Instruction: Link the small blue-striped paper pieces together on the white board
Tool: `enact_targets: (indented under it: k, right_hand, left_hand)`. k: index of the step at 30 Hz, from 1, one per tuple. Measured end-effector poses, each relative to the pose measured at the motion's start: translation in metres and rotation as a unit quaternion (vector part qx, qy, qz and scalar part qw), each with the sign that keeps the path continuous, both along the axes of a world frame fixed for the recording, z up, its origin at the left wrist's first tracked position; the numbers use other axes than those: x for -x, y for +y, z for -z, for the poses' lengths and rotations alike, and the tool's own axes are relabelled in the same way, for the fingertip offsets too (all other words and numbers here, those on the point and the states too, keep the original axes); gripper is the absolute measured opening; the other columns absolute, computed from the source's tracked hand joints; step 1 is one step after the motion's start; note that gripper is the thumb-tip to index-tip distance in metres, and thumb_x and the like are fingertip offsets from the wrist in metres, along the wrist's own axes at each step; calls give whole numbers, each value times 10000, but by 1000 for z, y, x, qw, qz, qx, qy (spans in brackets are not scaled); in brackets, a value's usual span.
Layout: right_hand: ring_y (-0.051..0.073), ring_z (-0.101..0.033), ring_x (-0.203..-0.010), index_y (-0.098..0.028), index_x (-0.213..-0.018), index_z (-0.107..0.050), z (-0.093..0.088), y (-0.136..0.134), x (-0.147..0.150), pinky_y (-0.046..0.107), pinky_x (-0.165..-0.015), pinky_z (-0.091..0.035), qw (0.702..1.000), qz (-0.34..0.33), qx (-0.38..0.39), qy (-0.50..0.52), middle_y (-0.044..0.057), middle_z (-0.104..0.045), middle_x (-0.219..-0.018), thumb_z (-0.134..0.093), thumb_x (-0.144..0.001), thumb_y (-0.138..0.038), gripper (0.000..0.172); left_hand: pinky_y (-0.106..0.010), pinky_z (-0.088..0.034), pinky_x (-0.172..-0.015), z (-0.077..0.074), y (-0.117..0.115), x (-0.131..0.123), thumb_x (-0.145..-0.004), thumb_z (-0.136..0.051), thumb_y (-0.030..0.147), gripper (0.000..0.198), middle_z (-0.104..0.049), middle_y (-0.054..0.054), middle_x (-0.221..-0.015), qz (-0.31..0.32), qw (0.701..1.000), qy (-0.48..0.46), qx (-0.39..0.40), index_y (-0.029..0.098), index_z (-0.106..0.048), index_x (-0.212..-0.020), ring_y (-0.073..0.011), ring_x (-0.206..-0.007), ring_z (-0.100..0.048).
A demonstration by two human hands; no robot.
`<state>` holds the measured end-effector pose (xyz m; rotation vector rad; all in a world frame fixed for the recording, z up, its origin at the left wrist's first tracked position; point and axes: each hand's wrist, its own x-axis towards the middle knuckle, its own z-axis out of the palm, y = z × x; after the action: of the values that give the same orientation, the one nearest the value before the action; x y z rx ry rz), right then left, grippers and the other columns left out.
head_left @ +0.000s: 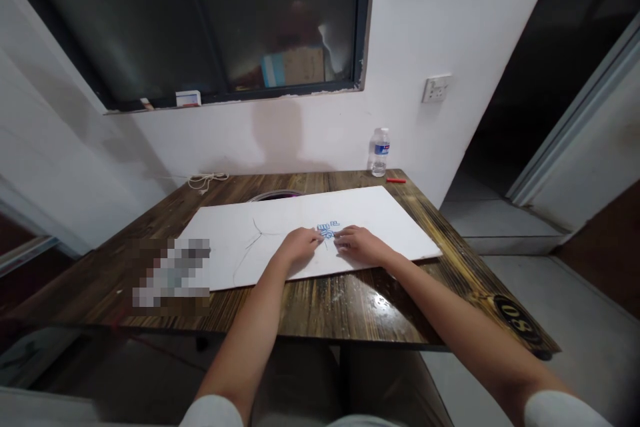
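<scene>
Left hand [300,245] and right hand [361,245] are resting on one white board [345,210], fingers flat and narrow beside blue marks [327,230] — one wooden table [320,300], one water bottle [380,152], one window [200,20].

The camera looks out from the person's head, above the near edge of the counter [320,310], facing forward and down along both forearms [245,347] to the left hand [299,247] and right hand [363,245]. Its close, wide view reaches the far wall [425,27], with the window [200,20] left and doorway [530,113] right.
</scene>
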<state>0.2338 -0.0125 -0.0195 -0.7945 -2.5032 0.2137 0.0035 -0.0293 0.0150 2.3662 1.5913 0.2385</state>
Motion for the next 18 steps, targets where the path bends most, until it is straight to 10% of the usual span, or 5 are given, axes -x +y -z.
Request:
enact_targets:
  k: [8,12,18]
  right_hand:
    - [214,-656,-882,-184,-950,-725,-15,17,9,313,-812,-480,991,106,77,37,85,-730,-952,-417,-951,-308,332]
    - [237,-594,-1124,-185,-1182,-652,-11,37,20,380,-955,-445,994,46,98,20,96,-663,-1208,-392,-950,-280,361]
    - [262,-321,-1397,-302,-1348,-518,-5,64,41,542,-1107,-249,986,-44,129,-91,37,-449,-1463,-404,-964,-369,406]
  left_hand:
    - [-406,-265,-1139,4,-5,-8,-910,-452,298,492,-362,-41,-1514,137,990,-5,-15,259,-457,-1401,-238,-1417,-282]
    - [-495,-179,-1151,1,-8,-9,-913,-481,437,514,-337,-40,-1529,188,981,28,30,301,-432,-1407,-253,-1445,-199]
    - [-341,-419,-973,-3,-10,-5,-931,-448,452,369,-634,-22,-1266,198,979,44,16,319,-617,-1231,-230,-1159,-576]
